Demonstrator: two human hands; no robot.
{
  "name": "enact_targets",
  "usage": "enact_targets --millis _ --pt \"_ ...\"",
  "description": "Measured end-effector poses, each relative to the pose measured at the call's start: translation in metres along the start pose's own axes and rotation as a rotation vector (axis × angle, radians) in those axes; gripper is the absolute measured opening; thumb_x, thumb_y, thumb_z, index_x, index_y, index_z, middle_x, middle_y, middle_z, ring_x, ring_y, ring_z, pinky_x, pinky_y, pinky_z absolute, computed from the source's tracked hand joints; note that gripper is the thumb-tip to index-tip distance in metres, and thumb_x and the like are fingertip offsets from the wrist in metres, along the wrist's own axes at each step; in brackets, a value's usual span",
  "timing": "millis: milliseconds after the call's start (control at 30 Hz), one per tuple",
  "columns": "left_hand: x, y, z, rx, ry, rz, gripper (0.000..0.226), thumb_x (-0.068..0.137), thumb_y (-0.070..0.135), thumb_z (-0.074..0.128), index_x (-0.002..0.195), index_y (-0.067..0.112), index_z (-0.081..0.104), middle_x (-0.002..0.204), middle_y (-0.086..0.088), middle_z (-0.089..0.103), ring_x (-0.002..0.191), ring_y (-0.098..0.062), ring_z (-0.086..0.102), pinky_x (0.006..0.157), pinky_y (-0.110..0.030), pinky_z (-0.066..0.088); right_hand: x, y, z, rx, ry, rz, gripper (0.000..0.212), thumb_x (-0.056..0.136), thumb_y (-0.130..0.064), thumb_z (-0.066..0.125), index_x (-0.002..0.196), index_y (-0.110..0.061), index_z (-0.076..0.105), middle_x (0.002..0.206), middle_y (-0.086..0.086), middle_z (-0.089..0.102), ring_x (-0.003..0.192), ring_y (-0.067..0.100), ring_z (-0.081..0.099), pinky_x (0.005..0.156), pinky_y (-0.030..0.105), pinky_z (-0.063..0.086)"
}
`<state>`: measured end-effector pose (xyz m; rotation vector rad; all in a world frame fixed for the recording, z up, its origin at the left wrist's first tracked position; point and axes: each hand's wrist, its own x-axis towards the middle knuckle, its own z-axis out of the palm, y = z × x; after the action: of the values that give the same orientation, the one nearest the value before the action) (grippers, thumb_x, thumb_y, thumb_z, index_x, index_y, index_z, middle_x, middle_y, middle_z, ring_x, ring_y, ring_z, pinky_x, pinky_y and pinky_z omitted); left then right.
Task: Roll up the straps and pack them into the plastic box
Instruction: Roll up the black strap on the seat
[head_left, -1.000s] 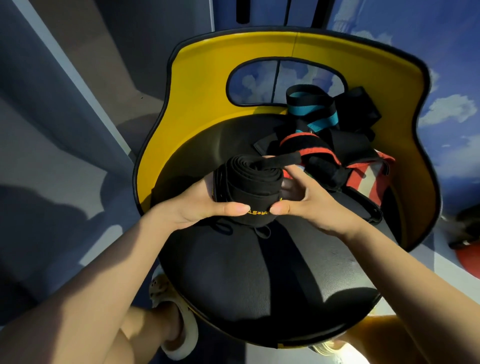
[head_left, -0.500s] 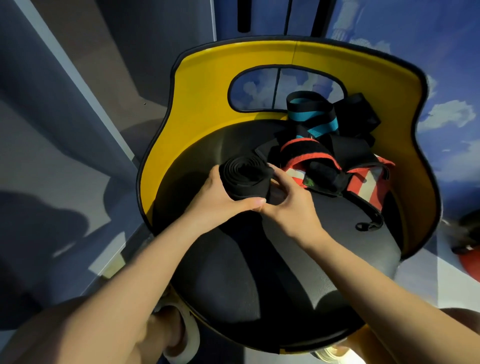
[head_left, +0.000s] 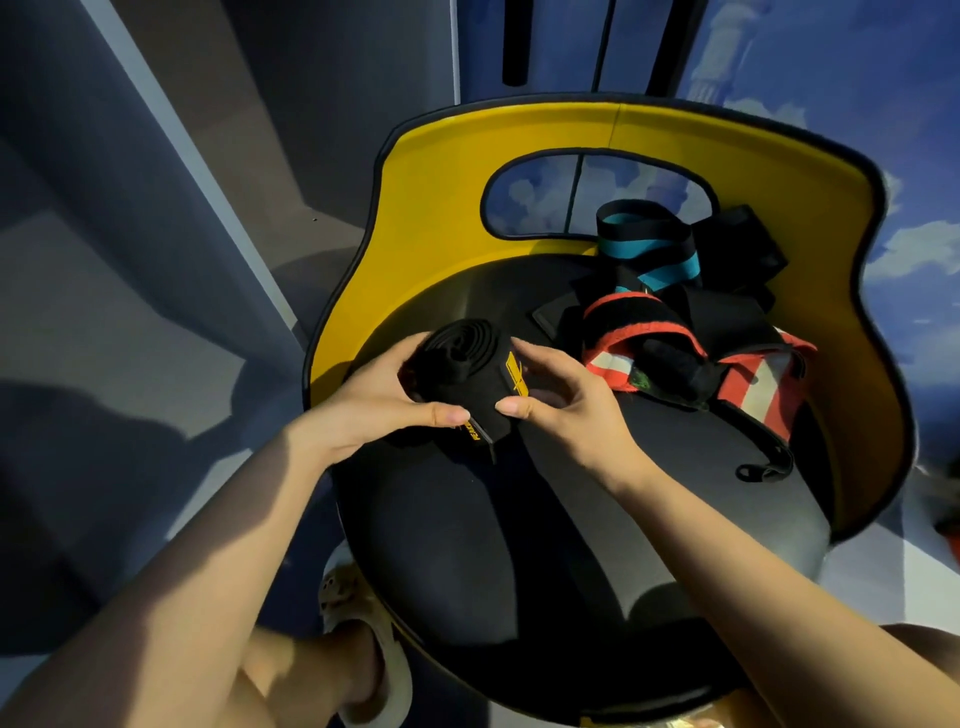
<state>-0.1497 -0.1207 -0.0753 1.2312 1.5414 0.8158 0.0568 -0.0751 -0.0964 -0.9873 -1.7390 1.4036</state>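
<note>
I look down on a chair (head_left: 571, 519) with a black seat and a yellow back that curves round from nine o'clock to three o'clock. At the left, my left hand (head_left: 379, 400) wraps its fingers round a black rolled strap (head_left: 462, 374), thumb laid along the near side of the roll. The roll is just above the seat, near its nine o'clock edge, with its coiled end facing up. A yellow label shows on its outer wrap. Just right of the roll, my right hand (head_left: 566, 405) pinches that outer wrap between thumb and fingertips. So each grip is clamped on the same roll. Further right, toward two o'clock on the seat, lies a loose pile of straps (head_left: 691, 338) in black, red with white, and teal. A sandalled foot (head_left: 363, 670) shows at seven o'clock, below the seat edge.
</note>
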Motion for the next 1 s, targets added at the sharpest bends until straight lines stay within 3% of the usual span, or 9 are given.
enact_targets --millis 133,233,400,567,633,733,1000 --pt "-0.003 -0.004 -0.01 0.097 0.002 0.045 0.102 0.044 0.042 0.087 0.134 0.036 0.04 0.134 0.012 0.049 0.126 -0.008 0.045 0.106 -0.032 0.038 0.001 -0.003 0.008 -0.017 -0.01 0.028 0.066 0.063 -0.031 0.075 0.125 -0.033 0.052 0.12 -0.017 0.058 0.114 -0.002 0.056 0.101 0.023 0.045" --pt "-0.007 -0.006 -0.014 0.232 0.067 0.077 0.099 0.053 0.037 0.089 0.136 0.037 0.034 0.137 0.012 0.04 0.129 -0.01 0.039 0.107 -0.032 0.036 0.003 -0.002 0.016 -0.015 -0.041 0.071 0.07 0.07 -0.018 0.077 0.134 -0.021 0.049 0.129 -0.011 0.056 0.113 -0.006 0.054 0.104 0.021 0.041" --pt "-0.014 -0.008 -0.023 0.447 0.134 0.127 0.099 0.061 0.033 0.085 0.142 0.032 0.028 0.137 0.009 0.034 0.124 -0.004 0.032 0.102 -0.024 0.03 0.009 0.001 0.032 -0.093 -0.125 0.081 0.07 0.079 -0.013 0.073 0.141 -0.017 0.04 0.139 -0.002 0.049 0.12 -0.002 0.048 0.099 0.006 0.036" --pt "-0.004 -0.014 -0.036 0.646 0.16 0.039 0.103 0.061 0.038 0.085 0.144 0.019 0.027 0.143 0.0 0.029 0.131 -0.017 0.034 0.106 -0.033 0.033 0.031 0.007 0.054 -0.147 -0.169 0.077 0.069 0.082 -0.008 0.07 0.143 -0.012 0.036 0.14 0.004 0.049 0.12 0.001 0.045 0.09 -0.003 0.033" --pt "0.003 -0.013 -0.044 0.669 0.162 0.027 0.102 0.061 0.033 0.085 0.144 0.016 0.028 0.143 -0.001 0.028 0.132 -0.019 0.033 0.108 -0.033 0.03 0.043 0.009 0.062 -0.136 -0.177 0.087 0.07 0.081 -0.006 0.07 0.142 -0.01 0.037 0.138 0.005 0.05 0.123 0.005 0.045 0.096 0.003 0.036" --pt "0.016 -0.011 -0.057 0.715 0.155 0.033 0.102 0.062 0.032 0.086 0.145 0.017 0.028 0.144 -0.004 0.031 0.134 -0.022 0.032 0.11 -0.034 0.028 0.061 0.014 0.071 -0.112 -0.164 0.112 0.07 0.08 -0.005 0.071 0.142 -0.009 0.038 0.136 0.007 0.053 0.127 0.012 0.048 0.106 0.024 0.038" --pt "0.048 -0.017 -0.077 0.854 0.152 -0.003 0.101 0.066 0.03 0.083 0.147 0.014 0.025 0.148 -0.007 0.031 0.136 -0.027 0.031 0.112 -0.04 0.03 0.103 0.028 0.089 -0.135 -0.152 0.123 0.066 0.081 -0.005 0.071 0.139 -0.009 0.041 0.136 0.01 0.053 0.127 0.019 0.049 0.107 0.033 0.039"
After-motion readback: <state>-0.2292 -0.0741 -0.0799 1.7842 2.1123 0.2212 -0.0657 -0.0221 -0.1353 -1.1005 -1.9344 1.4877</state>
